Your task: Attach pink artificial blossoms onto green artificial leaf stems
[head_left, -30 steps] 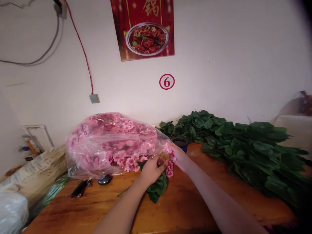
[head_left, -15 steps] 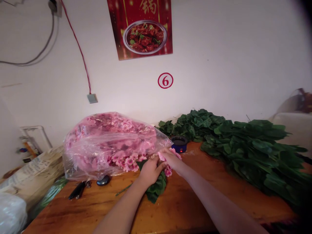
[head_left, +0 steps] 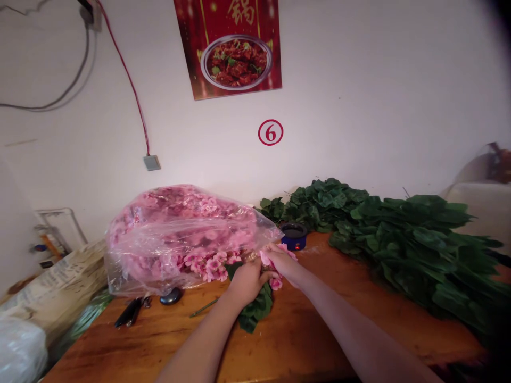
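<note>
My left hand [head_left: 246,277] is closed around a stem with green leaves [head_left: 255,309], which hang below it over the table. A thin green stem end [head_left: 204,307] pokes out to the left behind my wrist. Just to the right, my right hand [head_left: 279,259] is closed on a cluster of pink artificial flowers [head_left: 275,282]; petals show around its fingers, and the fingertips are partly hidden. The two hands are close together. Behind them, loose pink blossoms [head_left: 215,266] spill from a clear plastic bag [head_left: 179,234] full of pink flowers.
A small dark blue pot [head_left: 294,236] with a lit red light stands behind my right hand. Piles of green leaves [head_left: 415,244] cover the table's right and back. At the left lie black keys [head_left: 130,311] and a dark oval object [head_left: 171,296] on the wooden table [head_left: 295,346].
My hands stay almost in place, with only a slight shift of the fingers at the flowers. The camera view has moved very slightly.
</note>
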The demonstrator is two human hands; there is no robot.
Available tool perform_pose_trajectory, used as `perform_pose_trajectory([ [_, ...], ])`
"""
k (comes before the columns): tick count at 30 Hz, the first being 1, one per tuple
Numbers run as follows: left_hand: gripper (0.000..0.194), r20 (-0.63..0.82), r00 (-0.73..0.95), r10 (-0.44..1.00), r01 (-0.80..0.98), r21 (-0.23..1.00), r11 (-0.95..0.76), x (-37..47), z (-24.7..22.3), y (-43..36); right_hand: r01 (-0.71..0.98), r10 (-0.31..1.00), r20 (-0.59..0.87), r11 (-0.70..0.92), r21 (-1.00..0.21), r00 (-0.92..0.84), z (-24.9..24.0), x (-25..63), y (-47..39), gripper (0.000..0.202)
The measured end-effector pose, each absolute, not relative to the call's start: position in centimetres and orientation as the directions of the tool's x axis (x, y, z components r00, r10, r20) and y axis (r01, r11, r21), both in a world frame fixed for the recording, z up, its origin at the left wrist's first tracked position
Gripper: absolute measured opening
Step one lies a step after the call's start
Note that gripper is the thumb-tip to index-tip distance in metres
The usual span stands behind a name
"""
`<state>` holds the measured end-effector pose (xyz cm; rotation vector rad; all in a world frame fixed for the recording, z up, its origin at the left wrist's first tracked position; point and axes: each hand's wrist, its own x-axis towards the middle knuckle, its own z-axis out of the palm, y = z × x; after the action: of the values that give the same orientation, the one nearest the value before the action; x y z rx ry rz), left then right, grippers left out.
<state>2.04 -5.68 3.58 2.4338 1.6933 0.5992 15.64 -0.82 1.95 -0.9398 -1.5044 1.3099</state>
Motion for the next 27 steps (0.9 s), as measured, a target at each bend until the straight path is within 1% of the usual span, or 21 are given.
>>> perform_pose_trajectory([
  [2,0.038,0.237,0.283,0.930,0.895,0.283,-0.344,2.1,3.7,-5.8,-0.029,0.938,0.148,0.146,-0.989,-0.313,1.9,15.6,-0.7,0.015],
  [5,0.038,0.226,0.256,0.940,0.921,0.237,-0.308,2.1,3.7,-5.7,-0.062,0.929,0.201,0.191,-0.980,-0.311,2.1,15.6,-0.6,0.016],
  [8,0.036,0.249,0.242,0.938,0.934,0.202,-0.295,2.0,3.4,-5.4,-0.087,0.918,0.242,0.226,-0.970,-0.314,2.4,15.9,-0.6,0.019],
  [10,0.031,0.283,0.253,0.925,0.923,0.215,-0.318,1.9,3.1,-5.2,-0.100,0.911,0.253,0.233,-0.967,-0.324,2.7,16.2,-0.7,0.021],
  [13,0.030,0.325,0.272,0.906,0.887,0.280,-0.367,1.7,2.8,-5.0,-0.128,0.913,0.237,0.206,-0.970,-0.333,3.0,16.5,-0.8,0.023],
  [15,0.031,0.332,0.265,0.905,0.873,0.316,-0.371,1.6,2.7,-4.9,-0.153,0.912,0.233,0.190,-0.970,-0.338,3.2,16.6,-0.9,0.024],
  [17,0.030,0.333,0.253,0.908,0.874,0.323,-0.362,1.5,2.6,-4.7,-0.183,0.913,0.239,0.187,-0.965,-0.331,3.2,16.7,-0.8,0.027],
  [20,0.029,0.348,0.249,0.904,0.881,0.307,-0.361,1.5,2.5,-4.6,-0.211,0.937,0.219,0.163,-0.964,-0.272,3.0,16.6,-0.7,0.030],
  [22,0.027,0.366,0.257,0.894,0.877,0.301,-0.375,1.4,2.4,-4.5,-0.205,0.956,0.211,0.169,-0.964,-0.205,2.8,16.4,-0.7,0.028],
  [25,0.025,0.398,0.269,0.877,0.860,0.312,-0.405,1.3,2.4,-4.5,-0.184,0.959,0.256,0.231,-0.955,-0.124,2.5,16.0,-0.8,0.020],
  [27,0.023,0.416,0.267,0.869,0.841,0.340,-0.421,1.2,2.5,-4.5,-0.187,0.950,0.299,0.278,-0.942,-0.092,2.5,15.8,-0.8,0.017],
])
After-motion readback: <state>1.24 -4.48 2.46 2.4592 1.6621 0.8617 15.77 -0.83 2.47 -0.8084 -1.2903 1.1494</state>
